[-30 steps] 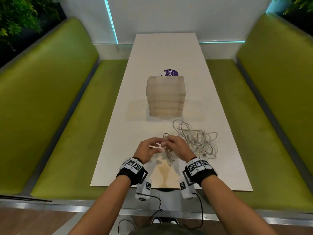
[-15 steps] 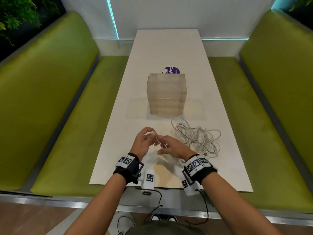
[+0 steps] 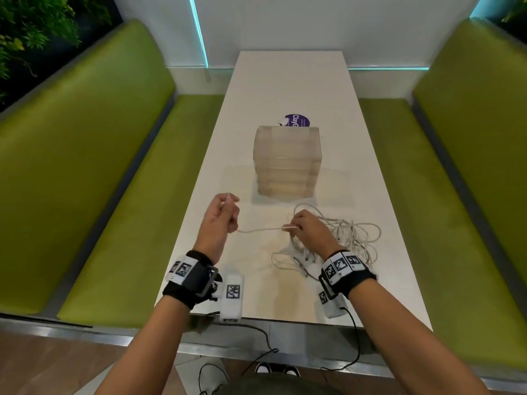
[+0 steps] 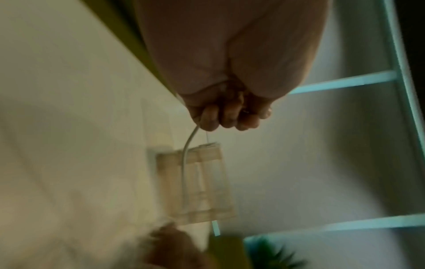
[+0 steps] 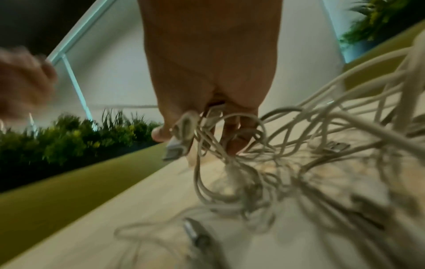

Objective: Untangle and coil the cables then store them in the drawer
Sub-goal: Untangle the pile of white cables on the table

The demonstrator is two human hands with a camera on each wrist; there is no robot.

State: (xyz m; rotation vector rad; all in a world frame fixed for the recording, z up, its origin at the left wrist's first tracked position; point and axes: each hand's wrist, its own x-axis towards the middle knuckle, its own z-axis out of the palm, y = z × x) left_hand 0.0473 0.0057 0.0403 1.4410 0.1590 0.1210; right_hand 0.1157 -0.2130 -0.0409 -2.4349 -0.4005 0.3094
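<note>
Left hand (image 3: 221, 220) and right hand (image 3: 306, 229) each pinching white cable (image 3: 261, 230), tangled cables (image 3: 353, 238) beside, purple sticker (image 3: 296, 121) reading "Clay".

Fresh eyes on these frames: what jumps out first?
First, the single white cable stretched between the left hand and the right hand above the near end of the white table. Next, the tangled heap of white cables under and to the right of the right hand. Behind both, mid-table, stands a translucent drawer unit with all drawers shut, flanked by green benches.
</note>
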